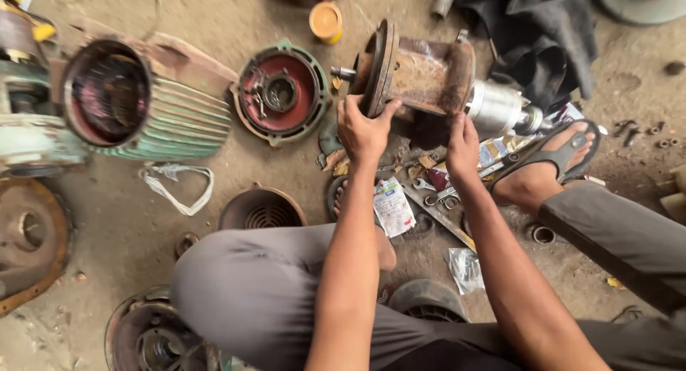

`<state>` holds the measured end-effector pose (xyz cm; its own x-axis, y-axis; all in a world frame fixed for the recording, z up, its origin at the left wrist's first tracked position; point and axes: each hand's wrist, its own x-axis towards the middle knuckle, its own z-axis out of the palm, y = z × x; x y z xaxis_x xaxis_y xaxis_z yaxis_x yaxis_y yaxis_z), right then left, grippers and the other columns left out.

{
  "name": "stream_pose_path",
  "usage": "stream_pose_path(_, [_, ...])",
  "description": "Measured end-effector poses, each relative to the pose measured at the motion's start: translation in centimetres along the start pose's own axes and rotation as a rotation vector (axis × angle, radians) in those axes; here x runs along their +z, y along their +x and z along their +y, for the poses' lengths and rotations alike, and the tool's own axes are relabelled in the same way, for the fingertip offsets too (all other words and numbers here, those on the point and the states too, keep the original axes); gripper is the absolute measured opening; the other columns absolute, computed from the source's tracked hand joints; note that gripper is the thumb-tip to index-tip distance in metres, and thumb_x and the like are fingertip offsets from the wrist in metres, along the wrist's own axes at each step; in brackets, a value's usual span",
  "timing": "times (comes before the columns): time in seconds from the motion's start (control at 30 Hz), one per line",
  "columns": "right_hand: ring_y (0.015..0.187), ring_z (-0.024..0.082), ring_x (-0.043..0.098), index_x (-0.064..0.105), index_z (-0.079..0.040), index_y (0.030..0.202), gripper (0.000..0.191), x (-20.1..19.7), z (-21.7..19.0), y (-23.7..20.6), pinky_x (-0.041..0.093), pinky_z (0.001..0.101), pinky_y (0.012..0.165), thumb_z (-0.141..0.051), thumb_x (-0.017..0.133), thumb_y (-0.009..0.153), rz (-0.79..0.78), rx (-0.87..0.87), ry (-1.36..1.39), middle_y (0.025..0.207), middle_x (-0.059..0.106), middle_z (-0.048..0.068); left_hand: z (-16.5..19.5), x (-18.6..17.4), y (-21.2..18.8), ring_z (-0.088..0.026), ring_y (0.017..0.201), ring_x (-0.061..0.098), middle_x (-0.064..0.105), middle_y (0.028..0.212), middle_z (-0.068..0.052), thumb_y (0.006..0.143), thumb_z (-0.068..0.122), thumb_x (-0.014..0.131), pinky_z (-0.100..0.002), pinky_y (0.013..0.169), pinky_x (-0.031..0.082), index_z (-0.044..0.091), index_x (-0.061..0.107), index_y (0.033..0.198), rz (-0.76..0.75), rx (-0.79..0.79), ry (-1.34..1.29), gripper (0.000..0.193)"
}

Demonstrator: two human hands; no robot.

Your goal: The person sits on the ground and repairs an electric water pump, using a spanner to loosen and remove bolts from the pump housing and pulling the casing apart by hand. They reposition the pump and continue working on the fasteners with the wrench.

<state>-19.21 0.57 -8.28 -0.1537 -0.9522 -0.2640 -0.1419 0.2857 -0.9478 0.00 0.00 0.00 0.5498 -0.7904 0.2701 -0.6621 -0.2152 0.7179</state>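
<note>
A rusty motor rotor (427, 74) with a round end disc and a shiny steel shaft end (500, 108) lies on its side on the dirt floor in front of me. My left hand (363, 128) grips the rim of the rusty disc at the rotor's left end. At the lower right side of the rusty body my right hand (462, 144) presses against it. A short shaft stub (343, 73) sticks out to the left of the disc.
A green finned motor housing (143, 103) lies at left. A red and green end cover (281, 94) sits beside the rotor. Spanners (437, 196), a paper packet (393, 206), a fan cover (261, 211), a yellow tin (326, 21) and black cloth (536, 28) surround my sandalled foot (547, 167).
</note>
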Motion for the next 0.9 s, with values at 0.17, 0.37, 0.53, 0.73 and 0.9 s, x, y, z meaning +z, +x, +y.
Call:
stream_pose_path(0.17, [0.099, 0.010, 0.053, 0.064, 0.000, 0.123, 0.046, -2.6, 0.8, 0.7, 0.044, 0.0274, 0.090, -0.038, 0.042, 0.112, -0.063, -0.066, 0.160, 0.108, 0.064, 0.000, 2.8, -2.1, -2.1, -0.044, 0.092, 0.063, 0.066, 0.097, -0.020, 0.060, 0.052, 0.094, -0.053, 0.078, 0.050, 0.001, 0.062, 0.094, -0.021, -0.066, -0.017, 0.070])
stream_pose_path(0.37, [0.100, 0.010, 0.055, 0.063, 0.001, 0.122, 0.044, -6.8, 1.0, 0.5, 0.046, 0.0279, 0.093, -0.037, 0.043, 0.112, -0.162, 0.044, 0.209, 0.109, 0.065, 0.000, 4.0, -2.6, -7.5, -0.040, 0.080, 0.063, 0.063, 0.086, -0.015, 0.061, 0.056, 0.093, -0.052, 0.068, 0.047, 0.003, 0.058, 0.083, 0.005, -0.135, 0.078, 0.068])
stream_pose_path(0.53, [0.105, 0.009, 0.056, 0.065, 0.001, 0.126, 0.049, -6.9, -2.1, 4.1, 0.045, 0.0266, 0.095, -0.040, 0.042, 0.111, -0.161, 0.075, 0.105, 0.114, 0.067, 0.000, 5.9, -0.2, -3.6, -0.038, 0.078, 0.064, 0.063, 0.084, -0.015, 0.061, 0.061, 0.091, -0.052, 0.067, 0.046, 0.002, 0.056, 0.081, -0.007, -0.178, 0.135, 0.072])
stream_pose_path(0.73, [0.091, 0.008, 0.057, 0.069, 0.001, 0.120, 0.060, -5.9, -4.7, 10.3, 0.046, 0.0252, 0.080, -0.054, 0.049, 0.107, -0.060, 0.195, -0.006, 0.101, 0.067, 0.000, 8.3, 3.4, 3.5, -0.041, 0.081, 0.067, 0.068, 0.086, -0.017, 0.066, 0.062, 0.085, -0.054, 0.070, 0.048, 0.002, 0.060, 0.082, -0.022, -0.159, 0.195, 0.067])
stream_pose_path(0.9, [0.075, 0.010, 0.049, 0.069, 0.001, 0.105, 0.056, -2.7, -3.3, 9.3, 0.042, 0.0305, 0.067, -0.052, 0.051, 0.107, -0.085, 0.123, -0.041, 0.082, 0.058, 0.002, 8.3, 5.5, 10.7, -0.040, 0.082, 0.069, 0.069, 0.086, -0.020, 0.067, 0.061, 0.083, -0.052, 0.073, 0.052, 0.001, 0.066, 0.082, -0.103, -0.107, 0.297, 0.064])
